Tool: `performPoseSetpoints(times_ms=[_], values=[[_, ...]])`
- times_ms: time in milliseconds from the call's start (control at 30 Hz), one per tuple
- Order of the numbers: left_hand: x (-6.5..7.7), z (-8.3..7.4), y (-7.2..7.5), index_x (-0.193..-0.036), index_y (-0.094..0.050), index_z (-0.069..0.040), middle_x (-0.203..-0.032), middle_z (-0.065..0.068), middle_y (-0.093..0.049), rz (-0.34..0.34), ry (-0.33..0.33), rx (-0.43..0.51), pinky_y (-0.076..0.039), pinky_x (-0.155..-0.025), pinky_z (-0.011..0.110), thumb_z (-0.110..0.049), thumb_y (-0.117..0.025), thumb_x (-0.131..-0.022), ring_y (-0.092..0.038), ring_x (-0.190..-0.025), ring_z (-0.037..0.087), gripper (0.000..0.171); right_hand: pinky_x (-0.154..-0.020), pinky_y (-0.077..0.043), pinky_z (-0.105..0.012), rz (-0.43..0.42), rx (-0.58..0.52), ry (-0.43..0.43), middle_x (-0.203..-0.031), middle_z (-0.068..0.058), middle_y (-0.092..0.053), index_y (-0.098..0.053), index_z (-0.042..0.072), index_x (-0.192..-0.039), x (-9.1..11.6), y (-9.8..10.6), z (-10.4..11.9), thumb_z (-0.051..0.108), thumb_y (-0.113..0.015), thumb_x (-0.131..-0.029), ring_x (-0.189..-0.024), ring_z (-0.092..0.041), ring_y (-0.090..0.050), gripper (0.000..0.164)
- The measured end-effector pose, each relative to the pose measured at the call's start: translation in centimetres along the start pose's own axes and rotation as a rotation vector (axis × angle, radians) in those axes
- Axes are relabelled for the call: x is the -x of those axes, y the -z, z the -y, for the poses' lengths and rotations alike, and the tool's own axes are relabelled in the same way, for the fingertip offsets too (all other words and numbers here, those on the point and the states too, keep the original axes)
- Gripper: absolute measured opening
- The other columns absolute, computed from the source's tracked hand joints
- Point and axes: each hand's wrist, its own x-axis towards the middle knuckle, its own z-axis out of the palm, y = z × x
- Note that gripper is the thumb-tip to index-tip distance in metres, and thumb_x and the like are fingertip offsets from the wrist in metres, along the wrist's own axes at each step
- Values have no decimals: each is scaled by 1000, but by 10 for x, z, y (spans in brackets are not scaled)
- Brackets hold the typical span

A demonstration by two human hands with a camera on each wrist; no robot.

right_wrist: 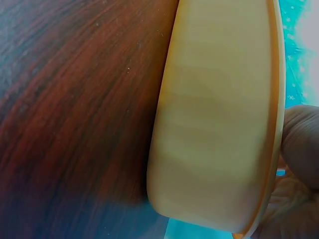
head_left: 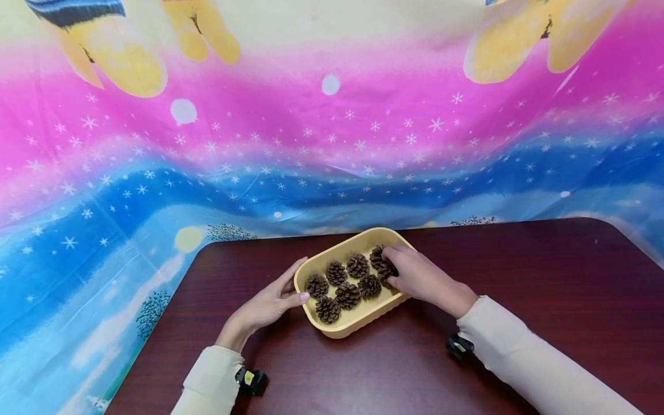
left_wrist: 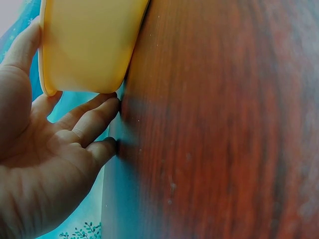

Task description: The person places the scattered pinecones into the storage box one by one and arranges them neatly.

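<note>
A yellow rectangular container [head_left: 339, 331] sits on the table, tilted diagonally in the head view. Several brown pinecones [head_left: 348, 295] lie in it in two rough rows. My left hand [head_left: 267, 302] is at its left end, thumb touching the rim and the other fingers spread along the outer wall; in the left wrist view some fingertips [left_wrist: 110, 145] reach the tabletop. Over the right end, my right hand [head_left: 420, 276] reaches inside and holds a pinecone [head_left: 386, 272] with its fingers, partly hidden. Only the container's outer wall [right_wrist: 214, 114] and part of that hand appear in the right wrist view.
The dark red-brown wooden table [head_left: 544, 288] has rounded far corners. Behind it hangs a pink and blue cloth [head_left: 332, 144] with snowflakes, meeting the table's back edge. Black wrist cameras [head_left: 252, 381] sit at both sleeves.
</note>
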Motion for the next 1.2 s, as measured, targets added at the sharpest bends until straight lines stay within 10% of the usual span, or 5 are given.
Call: performPoseSetpoints(times_ms=[1200], values=[[0,0,0,-171,-6,-28,-170,22,-30,-1,-4,-11,-35,-121,57,-22,-64,-106,-50,-144,43,88,-103,-54,-54,19,-44,-39,-143,-25,-60,-58,-6,-140,2,3,-1,5,-76,-90,-129,-41,-61,54]])
